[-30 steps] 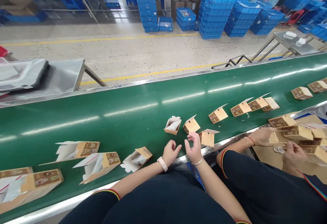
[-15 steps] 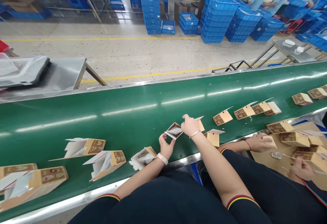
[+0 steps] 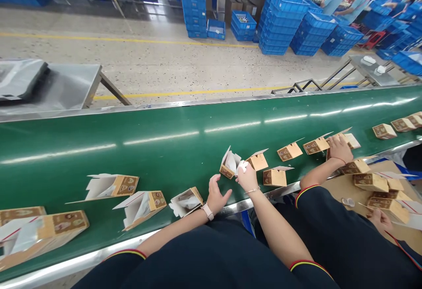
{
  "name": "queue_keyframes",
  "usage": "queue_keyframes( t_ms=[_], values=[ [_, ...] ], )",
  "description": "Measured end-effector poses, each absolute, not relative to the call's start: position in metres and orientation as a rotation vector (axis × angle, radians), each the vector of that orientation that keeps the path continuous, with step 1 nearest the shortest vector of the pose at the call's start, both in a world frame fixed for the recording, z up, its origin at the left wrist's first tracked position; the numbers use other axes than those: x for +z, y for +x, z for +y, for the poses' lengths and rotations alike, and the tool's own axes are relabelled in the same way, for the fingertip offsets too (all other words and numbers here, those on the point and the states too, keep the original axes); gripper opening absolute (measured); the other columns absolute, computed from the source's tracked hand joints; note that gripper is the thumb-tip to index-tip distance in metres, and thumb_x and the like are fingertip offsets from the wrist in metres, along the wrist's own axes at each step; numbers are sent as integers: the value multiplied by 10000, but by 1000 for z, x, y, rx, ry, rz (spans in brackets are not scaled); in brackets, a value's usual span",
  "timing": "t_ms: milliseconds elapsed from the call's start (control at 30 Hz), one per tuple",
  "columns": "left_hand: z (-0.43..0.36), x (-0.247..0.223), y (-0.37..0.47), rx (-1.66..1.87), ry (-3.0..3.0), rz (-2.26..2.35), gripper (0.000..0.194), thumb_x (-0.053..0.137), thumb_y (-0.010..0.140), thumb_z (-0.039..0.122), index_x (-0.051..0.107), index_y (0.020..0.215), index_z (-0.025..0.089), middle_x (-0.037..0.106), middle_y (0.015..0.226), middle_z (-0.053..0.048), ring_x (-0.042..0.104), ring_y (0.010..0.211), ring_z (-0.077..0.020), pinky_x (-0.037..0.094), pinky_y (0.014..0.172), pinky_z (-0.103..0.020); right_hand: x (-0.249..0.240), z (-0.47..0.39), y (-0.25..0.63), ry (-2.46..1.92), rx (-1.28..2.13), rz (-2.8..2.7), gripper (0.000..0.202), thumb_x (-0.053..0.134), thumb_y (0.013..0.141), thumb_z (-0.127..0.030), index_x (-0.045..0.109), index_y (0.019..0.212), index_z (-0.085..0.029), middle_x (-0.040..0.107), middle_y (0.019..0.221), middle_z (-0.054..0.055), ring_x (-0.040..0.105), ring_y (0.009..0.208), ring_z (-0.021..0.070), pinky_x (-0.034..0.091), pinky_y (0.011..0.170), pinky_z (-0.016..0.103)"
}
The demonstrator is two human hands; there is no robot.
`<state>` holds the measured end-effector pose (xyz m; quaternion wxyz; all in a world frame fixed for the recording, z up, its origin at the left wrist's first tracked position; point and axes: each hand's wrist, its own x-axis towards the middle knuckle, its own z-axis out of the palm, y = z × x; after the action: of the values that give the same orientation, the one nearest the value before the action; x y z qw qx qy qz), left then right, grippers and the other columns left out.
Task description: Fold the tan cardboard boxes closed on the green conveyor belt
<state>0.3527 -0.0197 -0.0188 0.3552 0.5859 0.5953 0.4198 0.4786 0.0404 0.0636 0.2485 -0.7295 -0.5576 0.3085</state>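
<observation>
A small brown box point(image 3: 227, 170) stands on the green belt point(image 3: 158, 152) with its flaps up and a white packet inside. My left hand point(image 3: 216, 195), wearing a watch, is just below it with fingers apart and nothing in them. At the box's right side my right hand point(image 3: 247, 178) is closed on a small white piece point(image 3: 243, 166). Close beyond that hand lie a box with a raised flap point(image 3: 258, 160) and another box point(image 3: 275, 177). Left of my left hand an open box point(image 3: 187, 202) lies on its side.
More open boxes point(image 3: 145, 207) lie on the belt at left. At right, a co-worker's hand point(image 3: 340, 149) touches boxes on the belt; their other hand point(image 3: 380, 221) is by a carton point(image 3: 332, 188) with boxes. Blue crates point(image 3: 285, 20) stand across the aisle.
The box has been turned upright and my left hand has let go of it. My right hand now has a white piece. The co-worker's hand has moved up onto the belt.
</observation>
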Motion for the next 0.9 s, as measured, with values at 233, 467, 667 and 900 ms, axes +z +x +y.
queue_keyframes(
  t_ms=[233, 467, 667, 900],
  values=[
    [-13, -15, 359, 991, 1738, 1506, 675, 609, 788, 334, 296, 1372, 203, 422, 1384, -171, 389, 1301, -297, 349, 1028, -505, 54, -6, 517, -1822, 1251, -1370, 214, 575, 751, -396, 609, 722, -187, 619, 547, 3, 567, 468, 140, 469, 472, 258],
    [1, -19, 386, 1051, 1822, 1486, 657, 582, 800, 369, 335, 1382, 192, 430, 1405, -169, 352, 1336, -318, 347, 1008, -503, 40, 64, 554, -1237, 812, -2117, 523, 549, 679, -149, 575, 1195, -231, 538, 1321, 115, 524, 1185, 251, 444, 937, 449],
    [23, -6, 392, 872, 1951, 1511, 463, 496, 860, 312, 475, 1321, 268, 501, 1372, -122, 333, 1332, -346, 328, 940, -516, 26, 59, 555, -1313, 723, -2205, 554, 585, 701, -167, 542, 1250, -233, 661, 1065, 98, 569, 1025, 261, 461, 883, 468],
    [55, 12, 397, 706, 2017, 1515, 174, 556, 836, 326, 700, 934, 326, 654, 1150, -57, 438, 1183, -346, 241, 943, -605, 13, 53, 561, -1329, 708, -1921, 505, 600, 760, -317, 507, 1244, -207, 578, 1159, 130, 542, 1051, 257, 485, 858, 434]
  ],
)
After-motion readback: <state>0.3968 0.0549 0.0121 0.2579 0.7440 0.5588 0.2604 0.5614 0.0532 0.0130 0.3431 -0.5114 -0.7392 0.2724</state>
